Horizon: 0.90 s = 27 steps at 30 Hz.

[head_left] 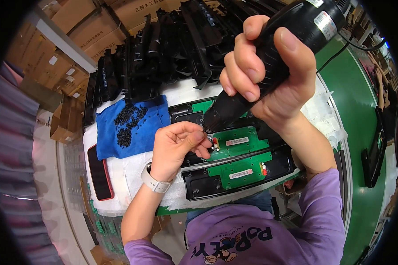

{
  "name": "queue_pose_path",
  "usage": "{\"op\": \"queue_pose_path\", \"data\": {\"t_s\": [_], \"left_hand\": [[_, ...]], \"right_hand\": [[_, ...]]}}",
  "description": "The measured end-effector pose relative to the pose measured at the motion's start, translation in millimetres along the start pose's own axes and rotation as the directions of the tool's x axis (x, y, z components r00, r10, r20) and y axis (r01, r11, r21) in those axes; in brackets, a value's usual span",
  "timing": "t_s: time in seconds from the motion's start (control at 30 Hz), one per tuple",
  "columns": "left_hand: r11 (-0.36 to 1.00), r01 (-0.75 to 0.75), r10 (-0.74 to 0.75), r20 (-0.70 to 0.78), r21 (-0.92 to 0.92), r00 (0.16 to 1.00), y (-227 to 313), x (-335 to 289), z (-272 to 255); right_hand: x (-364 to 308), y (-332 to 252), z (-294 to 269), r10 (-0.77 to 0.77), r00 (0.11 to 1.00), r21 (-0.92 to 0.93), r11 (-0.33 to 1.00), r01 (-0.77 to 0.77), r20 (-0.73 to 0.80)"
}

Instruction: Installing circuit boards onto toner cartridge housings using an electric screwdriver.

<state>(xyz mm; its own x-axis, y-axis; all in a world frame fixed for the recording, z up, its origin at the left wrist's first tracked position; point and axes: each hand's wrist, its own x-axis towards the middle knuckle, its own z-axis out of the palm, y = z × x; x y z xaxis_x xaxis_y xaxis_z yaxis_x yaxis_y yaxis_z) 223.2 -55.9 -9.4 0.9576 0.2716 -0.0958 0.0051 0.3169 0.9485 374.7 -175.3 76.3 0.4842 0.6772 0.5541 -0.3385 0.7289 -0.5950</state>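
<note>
My right hand [281,86] is wrapped around a black electric screwdriver [303,22], which slants down toward the left. Its tip meets the fingertips of my left hand [174,143], pinched together at the bit. Whatever sits between those fingertips is too small and covered to make out. Just below them lies a green circuit board [247,148] with a white label and a small connector, set in a black plastic housing. Closer to me, a second green board [225,176] rests in another black housing [197,187]. Part of a further housing shows behind.
Small black screws [130,117] are heaped on a blue cloth [108,150] at the left. Beside it lies a red-edged phone [100,174]. Black plastic parts [152,62] are piled at the back, before cartons [99,37]. A green work surface [362,176] runs along the right.
</note>
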Motion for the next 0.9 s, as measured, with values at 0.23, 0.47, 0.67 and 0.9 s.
{"op": "queue_pose_path", "data": {"t_s": [0.23,0.47,0.67,0.9], "left_hand": [[0.992,-0.112,0.109,0.051,0.059,0.993,-7,0,2],[0.161,-0.409,0.422,0.312,0.898,0.852,1,7,0],[0.143,-0.352,0.342,0.287,0.925,0.895,-4,6,-4],[0.223,-0.379,0.370,0.282,0.898,0.885,-4,8,-4]], "right_hand": [[3,3,-3,0.002,0.995,0.025,1.000,0.000,-0.099],[7,10,-29,0.087,0.996,-0.433,0.898,-0.085,-0.016],[8,14,-32,0.119,0.993,-0.495,0.862,-0.104,-0.002],[6,18,-31,0.172,0.985,-0.513,0.849,-0.131,0.034]]}}
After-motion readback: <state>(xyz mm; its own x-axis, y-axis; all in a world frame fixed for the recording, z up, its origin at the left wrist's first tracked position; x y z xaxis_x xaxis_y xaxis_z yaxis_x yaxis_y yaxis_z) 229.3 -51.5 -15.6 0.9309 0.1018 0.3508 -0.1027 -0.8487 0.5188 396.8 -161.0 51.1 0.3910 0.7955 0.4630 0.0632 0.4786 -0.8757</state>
